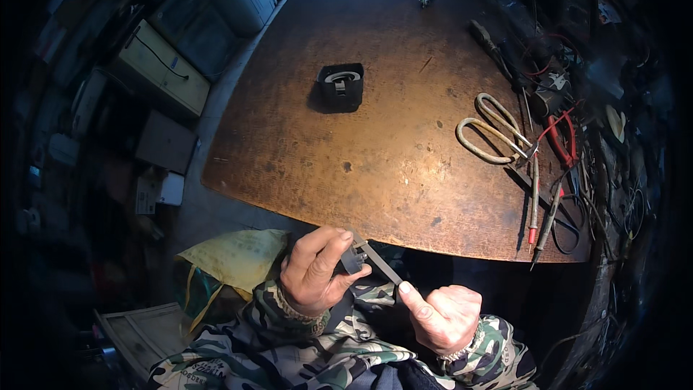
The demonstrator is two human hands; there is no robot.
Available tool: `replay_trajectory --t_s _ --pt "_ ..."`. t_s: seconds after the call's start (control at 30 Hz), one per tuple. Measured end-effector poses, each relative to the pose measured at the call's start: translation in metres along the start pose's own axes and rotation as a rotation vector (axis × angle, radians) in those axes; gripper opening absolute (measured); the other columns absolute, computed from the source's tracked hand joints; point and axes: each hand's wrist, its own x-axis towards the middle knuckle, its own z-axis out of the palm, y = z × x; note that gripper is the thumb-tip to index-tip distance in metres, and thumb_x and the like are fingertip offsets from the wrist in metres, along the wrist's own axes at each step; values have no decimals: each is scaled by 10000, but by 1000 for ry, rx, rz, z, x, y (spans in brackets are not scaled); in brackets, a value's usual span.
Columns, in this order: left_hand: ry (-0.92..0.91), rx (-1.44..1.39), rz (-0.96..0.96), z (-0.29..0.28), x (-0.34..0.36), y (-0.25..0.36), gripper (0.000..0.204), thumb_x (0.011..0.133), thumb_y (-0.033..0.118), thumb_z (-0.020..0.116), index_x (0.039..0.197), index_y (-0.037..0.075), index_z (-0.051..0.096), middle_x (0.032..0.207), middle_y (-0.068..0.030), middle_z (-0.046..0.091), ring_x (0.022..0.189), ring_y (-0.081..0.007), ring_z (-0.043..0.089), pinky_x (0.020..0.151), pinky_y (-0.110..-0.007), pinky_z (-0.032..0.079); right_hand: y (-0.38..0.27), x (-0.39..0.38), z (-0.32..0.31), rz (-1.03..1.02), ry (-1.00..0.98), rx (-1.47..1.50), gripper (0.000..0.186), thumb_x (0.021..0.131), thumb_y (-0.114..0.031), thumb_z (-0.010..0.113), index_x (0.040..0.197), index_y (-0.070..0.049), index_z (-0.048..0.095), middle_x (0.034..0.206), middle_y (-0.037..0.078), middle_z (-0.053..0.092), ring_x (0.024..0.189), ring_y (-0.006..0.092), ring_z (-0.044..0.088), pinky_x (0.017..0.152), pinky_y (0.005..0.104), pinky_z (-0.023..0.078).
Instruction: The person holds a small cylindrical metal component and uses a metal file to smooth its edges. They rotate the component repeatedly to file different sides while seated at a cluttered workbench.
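In front of the table's near edge, my left hand (315,269) pinches a small dark block-like part (351,261) between thumb and fingers. My right hand (445,316) is closed with its thumb pressed along a narrow, flat grey metal strip (382,263). The strip slants up to the left, and its far end meets the small part at my left fingertips. Whether the strip is a file or a blade cannot be made out. Beyond my hands, a black square housing (341,98) with a pale ring inside stands on the wooden table (325,162).
To the right lie scissors (488,146) with off-white handles, red-handled pliers (561,141) and test probes (534,209). A small metal part (426,1) is at the far end. Cables crowd the right edge; a yellowish cloth (234,256) hangs by my left arm.
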Motion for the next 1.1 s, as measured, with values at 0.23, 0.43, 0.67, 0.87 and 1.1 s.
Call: replay_trajectory --t_s 0.23,0.43,0.67,0.87,1.1 --pt "5 4 -29 -1 -5 0 735 777 240 1014 1381 -17 684 1239 -180 675 992 -258 722 808 -349 622 4 3 4 -13 -6 -27 626 728 -58 763 1354 -37 765 675 -11 467 537 135 519 497 315 418" --pt "26 -2 -6 2 2 0 719 765 226 1021 1358 -27 701 1243 -190 675 997 -255 727 808 -342 621 1 17 16 6 59 12 499 751 -6 799 1249 -38 811 604 -23 406 458 138 478 441 314 373" --pt "25 -56 -7 4 -2 -3 689 778 169 1015 1357 -29 698 1254 -186 670 999 -245 727 800 -339 621 -11 4 3 65 21 -33 544 752 -37 774 1295 -50 797 629 -20 412 486 132 487 466 322 396" --pt "43 -11 -10 2 0 -1 678 755 181 1027 1327 -14 718 1249 -183 690 971 -254 746 780 -341 625 -9 -6 6 20 36 -48 628 702 -21 764 1330 -25 776 633 -20 415 476 128 464 453 307 371" --pt "64 -24 -19 6 -2 0 677 758 155 1026 1342 10 716 1240 -178 693 967 -245 759 773 -329 639 -9 9 18 20 79 -62 583 717 -50 757 1299 -25 792 636 -21 411 485 126 468 470 319 382"
